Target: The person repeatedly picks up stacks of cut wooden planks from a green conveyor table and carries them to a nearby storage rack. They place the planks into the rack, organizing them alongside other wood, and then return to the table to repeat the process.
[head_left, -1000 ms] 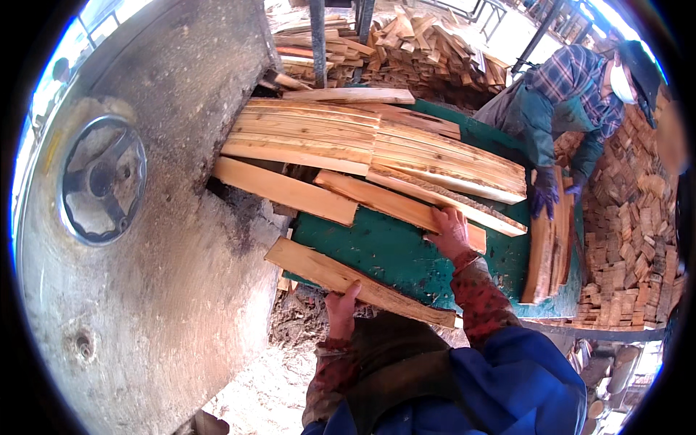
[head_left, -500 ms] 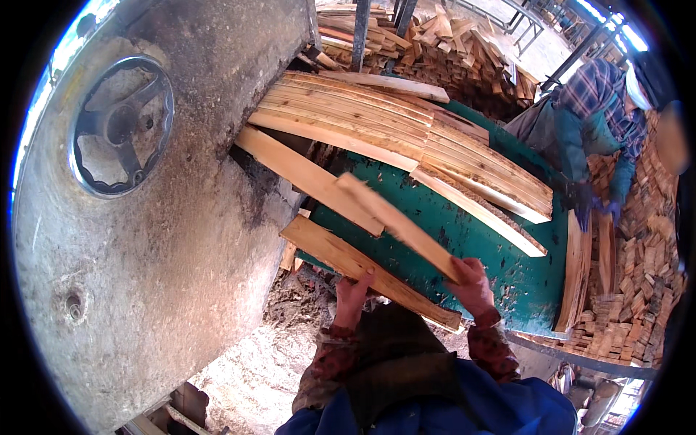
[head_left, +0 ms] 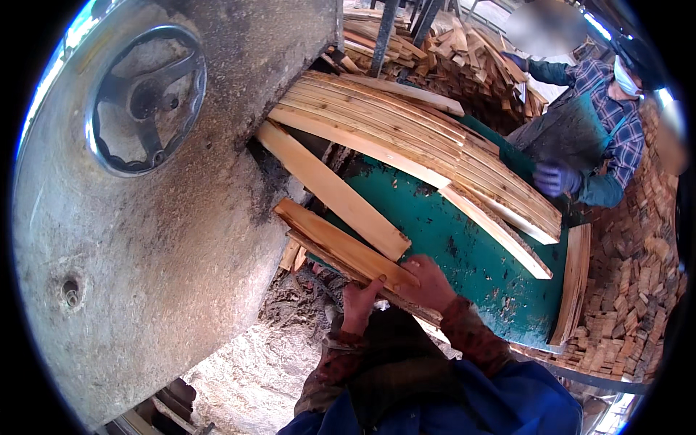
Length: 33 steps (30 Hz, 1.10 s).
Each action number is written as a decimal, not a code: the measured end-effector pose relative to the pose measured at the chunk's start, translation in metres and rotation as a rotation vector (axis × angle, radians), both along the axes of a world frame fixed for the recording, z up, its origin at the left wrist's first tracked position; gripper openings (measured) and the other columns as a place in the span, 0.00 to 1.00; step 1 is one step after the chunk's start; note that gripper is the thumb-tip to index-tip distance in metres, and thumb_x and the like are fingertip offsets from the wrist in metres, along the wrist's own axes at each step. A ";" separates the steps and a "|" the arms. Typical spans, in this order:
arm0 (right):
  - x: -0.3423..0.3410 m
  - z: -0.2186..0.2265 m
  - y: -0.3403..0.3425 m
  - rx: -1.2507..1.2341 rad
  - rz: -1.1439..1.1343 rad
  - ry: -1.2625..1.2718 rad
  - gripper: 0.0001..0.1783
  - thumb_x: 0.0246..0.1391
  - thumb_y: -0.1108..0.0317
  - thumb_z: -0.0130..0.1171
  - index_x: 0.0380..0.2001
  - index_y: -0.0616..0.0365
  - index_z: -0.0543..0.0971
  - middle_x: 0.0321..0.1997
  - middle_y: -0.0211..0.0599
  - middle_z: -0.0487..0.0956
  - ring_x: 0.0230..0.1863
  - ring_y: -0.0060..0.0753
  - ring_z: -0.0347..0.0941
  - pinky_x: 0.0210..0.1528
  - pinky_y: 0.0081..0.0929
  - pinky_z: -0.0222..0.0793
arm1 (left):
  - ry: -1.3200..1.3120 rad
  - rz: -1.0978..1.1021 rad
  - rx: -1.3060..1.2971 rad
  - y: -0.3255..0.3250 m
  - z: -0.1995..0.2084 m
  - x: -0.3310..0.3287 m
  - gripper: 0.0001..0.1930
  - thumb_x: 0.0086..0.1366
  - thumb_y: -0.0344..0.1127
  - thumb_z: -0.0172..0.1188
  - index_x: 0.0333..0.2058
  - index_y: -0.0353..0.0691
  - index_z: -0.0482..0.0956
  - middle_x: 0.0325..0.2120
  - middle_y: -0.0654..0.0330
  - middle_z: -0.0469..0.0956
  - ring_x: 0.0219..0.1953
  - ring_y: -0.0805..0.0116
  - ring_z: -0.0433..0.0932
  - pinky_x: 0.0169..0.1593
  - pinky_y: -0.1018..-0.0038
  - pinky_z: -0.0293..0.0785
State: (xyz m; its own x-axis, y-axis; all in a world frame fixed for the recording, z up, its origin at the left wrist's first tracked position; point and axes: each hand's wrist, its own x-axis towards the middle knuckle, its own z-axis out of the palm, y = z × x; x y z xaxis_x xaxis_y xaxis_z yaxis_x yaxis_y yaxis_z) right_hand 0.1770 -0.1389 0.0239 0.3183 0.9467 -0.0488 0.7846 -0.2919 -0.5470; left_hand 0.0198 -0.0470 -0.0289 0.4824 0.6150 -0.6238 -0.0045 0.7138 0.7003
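I am gathering slats at the near edge of the green table (head_left: 464,254), stacking one thin board on another so the pair can be lifted as a bundle. My right hand (head_left: 429,284) lies palm-down on the near end of the upper slat (head_left: 341,243), fingers curled over its edge and pressing it onto the lower slat (head_left: 319,257); it is closed around the wood rather than spread flat. My left hand (head_left: 359,304) comes up from below, thumb and fingers pinched on the same near end, so both hands are clamped on the stacked ends. The two boards run from my hands up and left toward the grey machine housing (head_left: 145,254), hanging partly off the table's near edge. A longer single board (head_left: 330,192) lies just beyond them, and a broad fan of slats (head_left: 406,138) covers the far side. As I judge it, the next move calls for squaring the ends flush and keeping the grip tight, since thin slats can slide apart when lifted. A co-worker's gloved hand (head_left: 554,177) works at the far right corner.
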 end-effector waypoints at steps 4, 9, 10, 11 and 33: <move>0.027 0.001 0.063 0.055 -0.051 -0.056 0.33 0.46 0.55 0.66 0.53 0.62 0.72 0.50 0.49 0.70 0.53 0.52 0.67 0.53 0.43 0.67 | 0.059 0.014 0.099 -0.006 -0.026 -0.001 0.25 0.53 0.41 0.70 0.41 0.24 0.78 0.36 0.54 0.81 0.37 0.70 0.79 0.41 0.74 0.76; 0.019 -0.015 0.138 -0.108 -0.102 -0.016 0.35 0.43 0.53 0.67 0.51 0.63 0.72 0.54 0.50 0.70 0.54 0.54 0.67 0.54 0.43 0.67 | 0.073 0.038 0.129 -0.005 -0.012 0.002 0.25 0.52 0.42 0.71 0.40 0.24 0.79 0.34 0.54 0.82 0.35 0.71 0.80 0.39 0.74 0.75; 0.019 -0.018 0.145 -0.157 -0.109 0.012 0.35 0.42 0.53 0.67 0.50 0.62 0.72 0.53 0.50 0.71 0.53 0.54 0.68 0.53 0.42 0.67 | 0.089 0.021 0.127 -0.004 -0.012 0.002 0.25 0.52 0.42 0.71 0.40 0.24 0.79 0.33 0.54 0.82 0.34 0.71 0.80 0.38 0.74 0.76; 0.023 -0.024 0.148 -0.136 -0.090 0.029 0.34 0.42 0.53 0.67 0.50 0.62 0.72 0.51 0.50 0.72 0.52 0.54 0.68 0.53 0.42 0.67 | 0.110 0.007 0.121 -0.005 -0.012 0.000 0.24 0.52 0.42 0.71 0.39 0.24 0.79 0.32 0.54 0.82 0.33 0.71 0.80 0.37 0.74 0.76; -0.003 0.010 -0.053 0.107 0.002 -0.038 0.22 0.46 0.72 0.63 0.47 0.65 0.75 0.50 0.46 0.70 0.53 0.51 0.66 0.55 0.40 0.65 | 0.004 0.073 0.079 -0.006 -0.005 0.009 0.24 0.55 0.41 0.71 0.45 0.30 0.75 0.37 0.56 0.79 0.35 0.69 0.79 0.33 0.72 0.82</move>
